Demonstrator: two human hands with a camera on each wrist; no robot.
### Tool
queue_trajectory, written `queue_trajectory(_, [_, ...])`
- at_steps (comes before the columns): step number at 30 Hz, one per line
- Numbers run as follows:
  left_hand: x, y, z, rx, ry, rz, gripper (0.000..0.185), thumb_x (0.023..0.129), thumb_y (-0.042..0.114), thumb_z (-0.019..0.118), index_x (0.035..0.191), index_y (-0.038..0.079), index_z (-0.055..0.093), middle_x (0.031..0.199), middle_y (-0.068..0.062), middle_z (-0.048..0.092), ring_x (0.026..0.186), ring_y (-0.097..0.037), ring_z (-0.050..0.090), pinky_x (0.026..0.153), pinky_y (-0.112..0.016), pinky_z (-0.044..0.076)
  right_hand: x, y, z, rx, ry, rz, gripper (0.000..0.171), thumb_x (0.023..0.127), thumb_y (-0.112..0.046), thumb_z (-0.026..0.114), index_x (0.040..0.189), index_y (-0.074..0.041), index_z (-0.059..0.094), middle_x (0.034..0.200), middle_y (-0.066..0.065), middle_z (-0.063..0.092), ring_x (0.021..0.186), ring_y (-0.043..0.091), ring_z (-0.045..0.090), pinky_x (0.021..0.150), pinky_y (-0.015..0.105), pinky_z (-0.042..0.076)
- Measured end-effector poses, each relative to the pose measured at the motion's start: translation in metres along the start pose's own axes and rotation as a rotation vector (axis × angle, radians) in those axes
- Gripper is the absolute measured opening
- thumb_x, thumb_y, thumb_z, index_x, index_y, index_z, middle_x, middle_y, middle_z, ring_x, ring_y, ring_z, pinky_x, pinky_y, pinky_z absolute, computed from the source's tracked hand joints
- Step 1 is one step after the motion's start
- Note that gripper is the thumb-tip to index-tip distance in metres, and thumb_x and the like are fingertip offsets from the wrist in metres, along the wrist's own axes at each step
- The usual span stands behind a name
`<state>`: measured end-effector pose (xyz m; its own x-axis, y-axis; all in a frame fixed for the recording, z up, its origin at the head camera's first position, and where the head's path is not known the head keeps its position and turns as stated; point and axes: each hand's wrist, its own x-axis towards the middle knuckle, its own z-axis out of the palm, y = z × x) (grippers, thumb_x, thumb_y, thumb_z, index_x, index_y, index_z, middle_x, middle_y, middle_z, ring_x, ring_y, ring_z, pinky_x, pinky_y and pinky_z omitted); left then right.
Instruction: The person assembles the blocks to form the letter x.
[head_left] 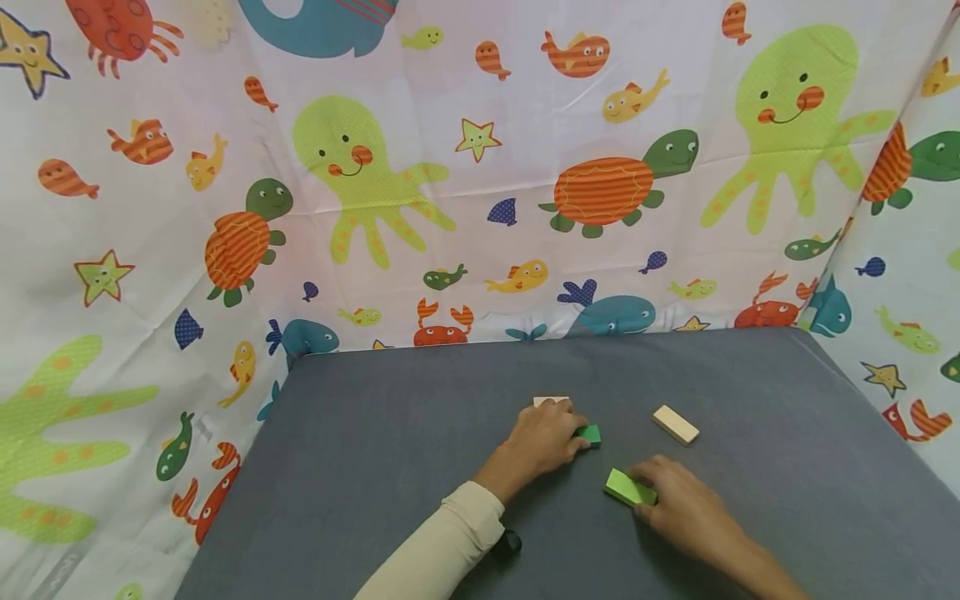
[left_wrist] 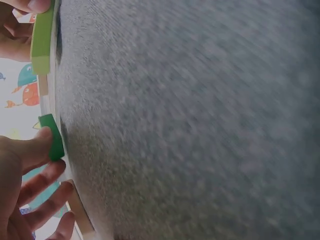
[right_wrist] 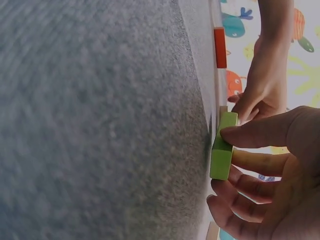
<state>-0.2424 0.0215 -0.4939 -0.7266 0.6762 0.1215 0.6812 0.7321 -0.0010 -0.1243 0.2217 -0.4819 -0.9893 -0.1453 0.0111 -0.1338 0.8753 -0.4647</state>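
The right hand [head_left: 678,504] rests low on the grey table [head_left: 375,467], its thumb and fingers curled round a light green block [head_left: 628,487] that lies flat at the hand's ten o'clock; in the right wrist view the thumb presses along the block's [right_wrist: 222,150] upper face while the fingers wrap beneath it. At about ten o'clock from that block, near but apart, the left hand [head_left: 542,442] lies knuckles-up, with a cream sleeve [head_left: 442,546] running back toward seven o'clock. Its fingertips pinch a smaller dark green block [head_left: 589,434] at the hand's three o'clock, and the left wrist view shows the thumb on this block [left_wrist: 53,136] with the other fingers loosely curled below. Just past the left hand's knuckles, at twelve o'clock, the edge of a pale wooden block [head_left: 550,402] peeks out, touching or nearly touching the fingers; I cannot tell which. Another pale wooden block [head_left: 675,425] lies by itself at one o'clock from the right hand, angled on the cloth. In the right wrist view an orange-red block [right_wrist: 220,47] sits farther off on the table. Behind and beside the table hangs a sea-creature curtain [head_left: 450,167] printed with octopuses, turtles and fish.
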Motion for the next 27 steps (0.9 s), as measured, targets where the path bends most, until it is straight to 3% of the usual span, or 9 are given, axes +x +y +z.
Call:
queue_trajectory(11, [-0.018,-0.009,-0.010,-0.015,0.001,0.127,0.034,0.101,0.044,0.070,0.133,0.031,0.076,0.115,0.008,0.071,0.096,-0.012,0.063,0.070,-0.025,0.049,0.004,0.004,-0.010,-0.011,-0.020,0.016,0.041,0.078,-0.006,0.089,0.117,-0.013,0.078,0.109,-0.001,0.070,0.094,0.016,0.060,0.075,0.046,0.052])
queue_trajectory(18, [-0.029,-0.013,-0.012,-0.053,-0.019,0.185,0.033,0.101,0.042,0.071,0.132,0.032,0.076,0.119,0.009,0.071,0.108,-0.011,0.064,0.083,-0.028,0.052,0.004,0.005,-0.014,-0.010,-0.017,0.023,0.040,0.079,-0.005,0.088,0.117,-0.013,0.078,0.112,0.001,0.071,0.097,0.018,0.062,0.077,0.049,0.053])
queue_trajectory(27, [-0.032,-0.012,-0.016,-0.035,-0.029,0.249,0.035,0.102,0.045,0.068,0.135,0.034,0.074,0.124,0.011,0.072,0.109,-0.012,0.063,0.086,-0.028,0.053,0.001,0.006,-0.015,-0.005,-0.011,0.020,0.040,0.079,-0.006,0.089,0.116,-0.014,0.078,0.115,0.002,0.072,0.103,0.022,0.065,0.080,0.053,0.054])
